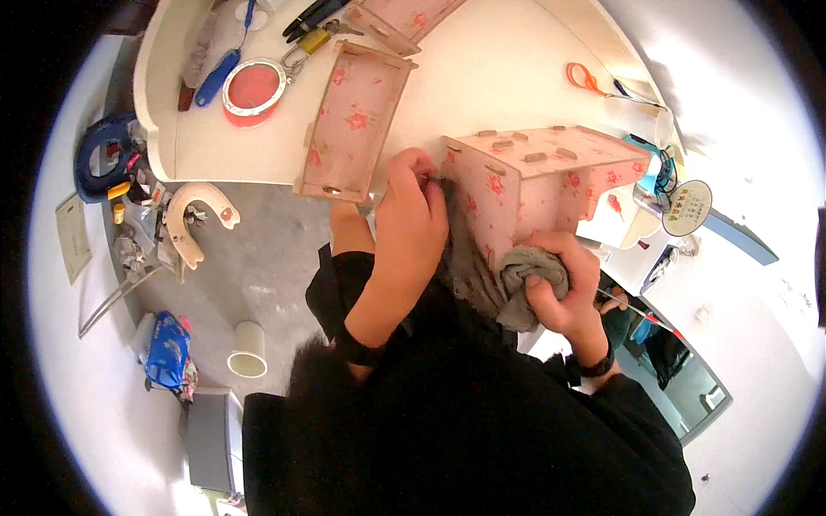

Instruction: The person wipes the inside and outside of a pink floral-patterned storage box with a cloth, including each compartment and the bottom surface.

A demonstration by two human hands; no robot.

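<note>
A grey cloth point(474, 258) hangs between my hands, beside a pink floral wooden organizer box point(490, 193). My right hand point(571, 280) grips a bunched wad of it against the box's lower front corner. The fingers of my left hand point(416, 206) pinch the cloth's other end near the box's left corner; the fingertips are partly hidden. Several tabs stick up from the box's upper face, and an open compartment faces right. Left of my left hand lies a matching shallow pink drawer point(352, 122), reaching over the edge of the cream desk point(490, 71).
Another pink floral piece point(413, 19) lies at the back. A brass padlock point(314, 42) with keys, a round red-lidded tin point(254, 90) and a blue-handled tool point(218, 77) are at left. An orange loop point(583, 77) lies at right. On the floor stands a white bin point(247, 351).
</note>
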